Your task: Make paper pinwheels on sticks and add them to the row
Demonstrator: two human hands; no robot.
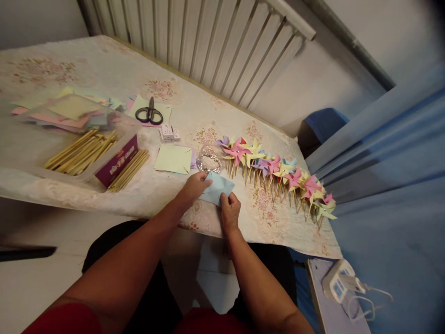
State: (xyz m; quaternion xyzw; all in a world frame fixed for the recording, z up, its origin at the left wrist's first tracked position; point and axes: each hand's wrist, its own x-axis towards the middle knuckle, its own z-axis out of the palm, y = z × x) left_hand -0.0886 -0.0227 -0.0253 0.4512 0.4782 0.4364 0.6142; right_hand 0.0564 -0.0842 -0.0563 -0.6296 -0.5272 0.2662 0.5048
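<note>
A light blue paper square is held between my two hands above the front of the table. My left hand pinches its upper left side, thumb on top. At the lower right edge my right hand grips the same sheet between thumb and fingers. Just beyond the paper sits a round clear dish of small shiny pieces, too small to name. Left of the dish lies a stack of cut paper squares, pale green on top, with slits at the corners.
Finished paper pinwheels on sticks lie in a row at right. Toward the left are a clear plastic box of wooden sticks, loose sticks, scissors, small white boxes and coloured paper. A power strip rests lower right.
</note>
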